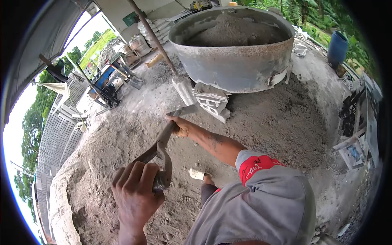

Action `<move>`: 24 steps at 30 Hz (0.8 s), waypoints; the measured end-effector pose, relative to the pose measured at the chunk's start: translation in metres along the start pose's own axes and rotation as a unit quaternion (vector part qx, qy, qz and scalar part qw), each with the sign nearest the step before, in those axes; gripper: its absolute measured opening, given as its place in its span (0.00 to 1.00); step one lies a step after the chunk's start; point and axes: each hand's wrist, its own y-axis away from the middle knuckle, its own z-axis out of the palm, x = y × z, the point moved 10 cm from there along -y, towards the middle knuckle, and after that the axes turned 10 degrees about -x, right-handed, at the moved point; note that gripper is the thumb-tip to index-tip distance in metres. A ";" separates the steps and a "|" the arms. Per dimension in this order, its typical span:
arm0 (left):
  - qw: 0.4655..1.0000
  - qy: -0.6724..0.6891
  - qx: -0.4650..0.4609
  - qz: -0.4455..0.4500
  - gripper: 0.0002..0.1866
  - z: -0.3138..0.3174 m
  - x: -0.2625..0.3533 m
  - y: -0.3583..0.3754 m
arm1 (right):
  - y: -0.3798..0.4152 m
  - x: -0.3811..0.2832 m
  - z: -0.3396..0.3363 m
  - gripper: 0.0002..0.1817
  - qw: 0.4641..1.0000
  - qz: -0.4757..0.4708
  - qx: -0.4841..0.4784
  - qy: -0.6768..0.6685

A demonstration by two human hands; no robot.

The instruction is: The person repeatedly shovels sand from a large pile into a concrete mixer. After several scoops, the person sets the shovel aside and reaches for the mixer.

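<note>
A shovel (165, 136) slants across the middle of the head view, its flat metal blade pointing away toward the large round tub. My left hand (138, 185) is closed around the D-shaped grip at the near end. Farther along, my right hand (178, 126) wraps round the lower shaft close to the blade. Little or no material shows on the blade, which is seen nearly edge-on. Below and around the shovel spreads loose grey sand-like mix (118, 143). The big metal tub (241, 65) beyond holds a heap of similar grey material.
Broken concrete pieces (210, 102) lean by the tub's base, beside a slanting post (153, 36). A blue machine (108, 79) stands at left, near stacked hollow blocks (61, 126). A blue barrel (337, 47) and a wooden frame (352, 151) are at right. My foot (197, 174) rests on the mix.
</note>
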 end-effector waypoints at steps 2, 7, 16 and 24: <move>1.000 0.011 -0.010 0.017 0.08 0.048 -0.035 -0.012 | -0.038 0.021 -0.041 0.20 0.997 0.007 0.077 -0.013; 0.991 0.099 0.017 0.093 0.10 0.169 -0.130 -0.065 | -0.137 0.028 -0.114 0.18 0.986 -0.062 0.104 -0.114; 0.959 0.253 -0.073 0.108 0.16 0.376 -0.245 -0.197 | -0.226 -0.048 -0.194 0.13 0.975 -0.166 0.093 -0.110; 0.959 0.277 0.053 0.037 0.13 0.359 -0.409 -0.244 | -0.248 -0.139 -0.317 0.08 0.885 -0.266 0.291 -0.249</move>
